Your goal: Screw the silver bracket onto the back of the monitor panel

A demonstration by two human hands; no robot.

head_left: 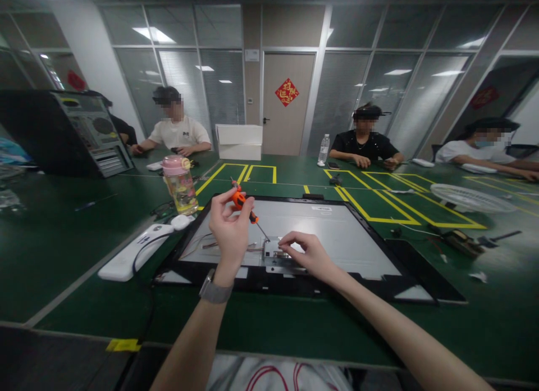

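The left hand (231,228) has its fingers clamped on an orange-and-black screwdriver (243,204), its tip at the small metal bracket (275,250) on the flat panel (324,228). The right hand (306,253) touches the bracket, fingertips close together; the panel lies on the green surface (168,329)

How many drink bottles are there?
2: a pink-lidded clear bottle left of the grey panel, a slim clear plastic one right of the white box. More may be hidden.
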